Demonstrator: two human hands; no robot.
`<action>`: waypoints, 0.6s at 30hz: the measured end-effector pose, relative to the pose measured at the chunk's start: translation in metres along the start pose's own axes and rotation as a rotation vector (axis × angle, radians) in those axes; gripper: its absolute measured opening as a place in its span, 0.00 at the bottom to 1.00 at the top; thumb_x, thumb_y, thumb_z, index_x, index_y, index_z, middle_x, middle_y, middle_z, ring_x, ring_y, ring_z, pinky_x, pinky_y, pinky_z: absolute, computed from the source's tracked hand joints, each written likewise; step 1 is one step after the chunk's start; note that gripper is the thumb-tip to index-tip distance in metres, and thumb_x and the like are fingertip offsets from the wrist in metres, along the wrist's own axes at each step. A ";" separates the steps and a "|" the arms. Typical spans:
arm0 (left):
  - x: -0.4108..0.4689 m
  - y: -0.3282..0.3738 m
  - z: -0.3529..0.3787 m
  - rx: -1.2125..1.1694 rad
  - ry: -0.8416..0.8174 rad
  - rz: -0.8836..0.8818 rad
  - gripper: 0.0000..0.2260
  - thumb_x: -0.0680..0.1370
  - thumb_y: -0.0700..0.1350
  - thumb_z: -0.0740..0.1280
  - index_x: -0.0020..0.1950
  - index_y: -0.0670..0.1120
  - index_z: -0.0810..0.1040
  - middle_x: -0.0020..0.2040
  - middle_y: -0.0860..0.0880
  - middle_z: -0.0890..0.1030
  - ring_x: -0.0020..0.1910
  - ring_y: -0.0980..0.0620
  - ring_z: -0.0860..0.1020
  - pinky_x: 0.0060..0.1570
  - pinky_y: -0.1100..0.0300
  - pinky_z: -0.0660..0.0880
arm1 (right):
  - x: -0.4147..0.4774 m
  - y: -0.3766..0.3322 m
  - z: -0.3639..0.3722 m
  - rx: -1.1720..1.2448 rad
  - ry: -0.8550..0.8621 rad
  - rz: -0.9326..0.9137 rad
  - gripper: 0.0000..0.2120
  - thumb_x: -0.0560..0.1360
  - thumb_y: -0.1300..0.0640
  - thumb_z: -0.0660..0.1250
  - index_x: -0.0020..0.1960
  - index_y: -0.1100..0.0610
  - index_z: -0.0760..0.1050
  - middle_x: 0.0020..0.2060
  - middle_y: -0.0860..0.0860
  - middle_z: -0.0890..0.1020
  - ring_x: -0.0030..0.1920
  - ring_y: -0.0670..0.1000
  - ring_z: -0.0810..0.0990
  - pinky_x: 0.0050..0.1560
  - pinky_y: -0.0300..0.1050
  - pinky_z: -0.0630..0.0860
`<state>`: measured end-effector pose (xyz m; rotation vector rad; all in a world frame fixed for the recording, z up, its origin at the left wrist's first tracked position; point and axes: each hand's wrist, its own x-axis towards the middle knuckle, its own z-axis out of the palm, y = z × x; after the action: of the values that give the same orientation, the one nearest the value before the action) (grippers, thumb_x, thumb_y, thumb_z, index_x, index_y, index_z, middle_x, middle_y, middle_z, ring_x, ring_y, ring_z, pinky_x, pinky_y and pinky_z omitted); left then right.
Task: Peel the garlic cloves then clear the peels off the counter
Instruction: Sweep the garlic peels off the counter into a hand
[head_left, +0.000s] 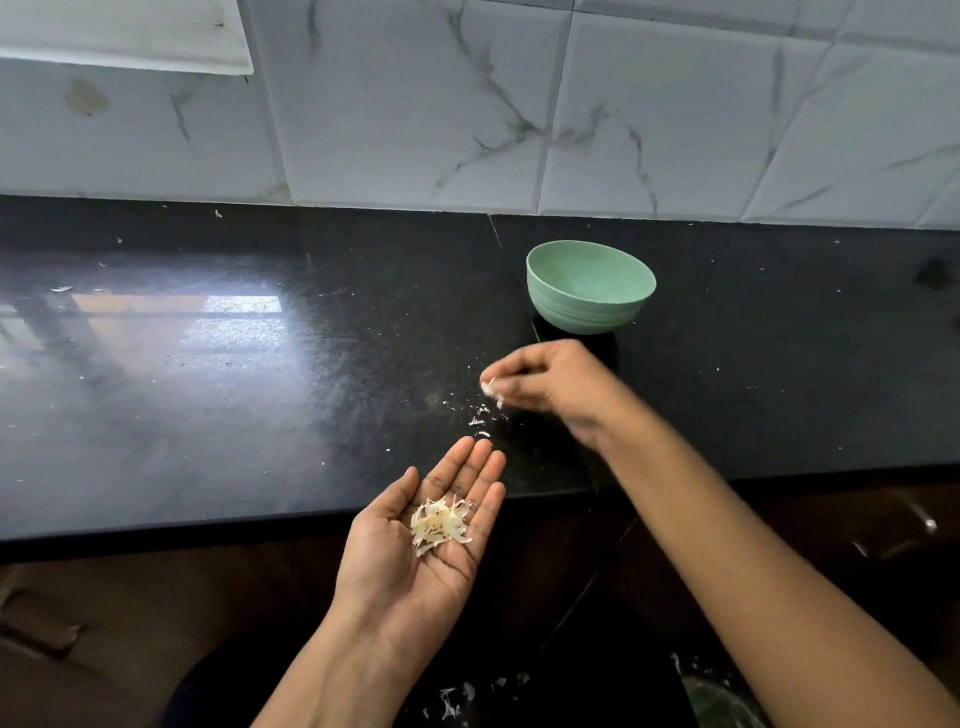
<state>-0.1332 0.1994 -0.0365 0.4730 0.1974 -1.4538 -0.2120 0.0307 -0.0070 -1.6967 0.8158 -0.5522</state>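
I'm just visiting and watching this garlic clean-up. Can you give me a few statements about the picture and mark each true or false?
1. The left hand lies palm up with a pile of peels on it. True.
2. The right hand holds a knife. False: its fingertips pinch a few peel bits.
3. The green bowl stands upright on the black counter. True.
4. The bowl sits between the two hands. False: it stands beyond the right hand, nearer the tiled wall.
5. Small peel scraps lie on the counter under the right hand. True.
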 end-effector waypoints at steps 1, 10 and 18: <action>0.001 -0.001 0.001 0.002 0.000 -0.008 0.23 0.81 0.46 0.53 0.49 0.32 0.82 0.54 0.37 0.82 0.51 0.40 0.82 0.46 0.41 0.76 | -0.003 -0.009 -0.007 0.216 -0.023 0.052 0.07 0.72 0.73 0.66 0.43 0.63 0.79 0.32 0.49 0.84 0.35 0.43 0.83 0.39 0.32 0.78; 0.019 -0.002 0.024 -0.023 -0.042 0.008 0.22 0.82 0.44 0.53 0.44 0.31 0.81 0.46 0.35 0.83 0.40 0.40 0.84 0.43 0.46 0.80 | -0.062 -0.057 0.013 -0.510 -0.217 -0.176 0.09 0.71 0.65 0.71 0.45 0.53 0.84 0.40 0.50 0.85 0.43 0.46 0.83 0.51 0.44 0.80; 0.023 -0.006 0.023 -0.039 -0.059 -0.007 0.22 0.82 0.44 0.53 0.43 0.32 0.81 0.45 0.38 0.83 0.42 0.43 0.83 0.45 0.44 0.78 | -0.068 -0.065 0.015 -0.789 -0.147 -0.252 0.13 0.72 0.65 0.68 0.48 0.48 0.84 0.43 0.47 0.85 0.46 0.45 0.82 0.51 0.46 0.78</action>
<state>-0.1394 0.1685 -0.0268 0.3982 0.1801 -1.4666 -0.2304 0.1008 0.0548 -2.5553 0.7641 -0.2691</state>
